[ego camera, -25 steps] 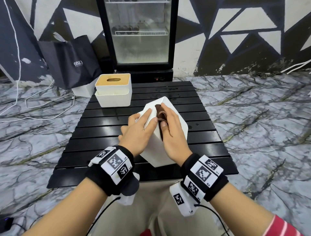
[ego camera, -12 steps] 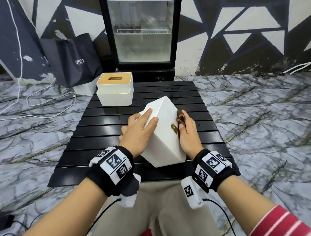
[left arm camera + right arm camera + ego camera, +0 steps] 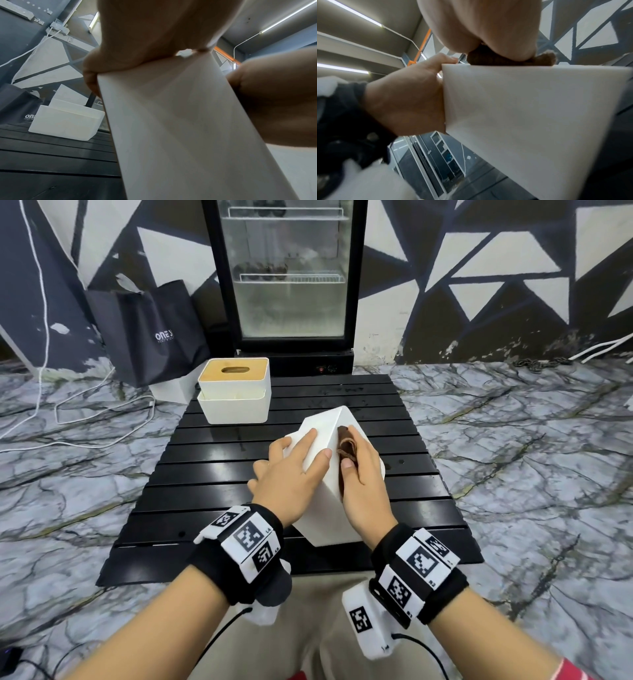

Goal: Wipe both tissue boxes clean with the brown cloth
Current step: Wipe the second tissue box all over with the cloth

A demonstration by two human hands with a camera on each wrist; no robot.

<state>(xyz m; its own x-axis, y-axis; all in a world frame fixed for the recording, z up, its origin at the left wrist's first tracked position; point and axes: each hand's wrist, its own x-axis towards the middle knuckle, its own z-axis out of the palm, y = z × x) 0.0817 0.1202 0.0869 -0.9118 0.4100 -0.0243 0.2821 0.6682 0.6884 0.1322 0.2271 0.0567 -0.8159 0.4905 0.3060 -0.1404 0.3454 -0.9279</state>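
On the black slatted table (image 3: 212, 474), two hands work a tilted white tissue box (image 3: 329, 518) with a brown cloth (image 3: 346, 444).

At the near middle of the table the tilted box stands on one lower corner, an upper edge pointing away from the person. The left hand (image 3: 291, 477) lies on its left face with fingers spread and fairly straight, thumb up along the top ridge, steadying it. The right hand (image 3: 363, 484) presses the bunched brown cloth against the right face, fingers and thumb curled round the fabric; the right wrist view shows the cloth (image 3: 489, 58) squeezed between palm and box. The second tissue box (image 3: 234, 395), white with a wooden slotted lid, sits upright at the far left corner of the table, well apart from both hands. Behind it, a dark bag (image 3: 147, 333) leans against the painted wall beside a glass-door fridge (image 3: 291, 278).
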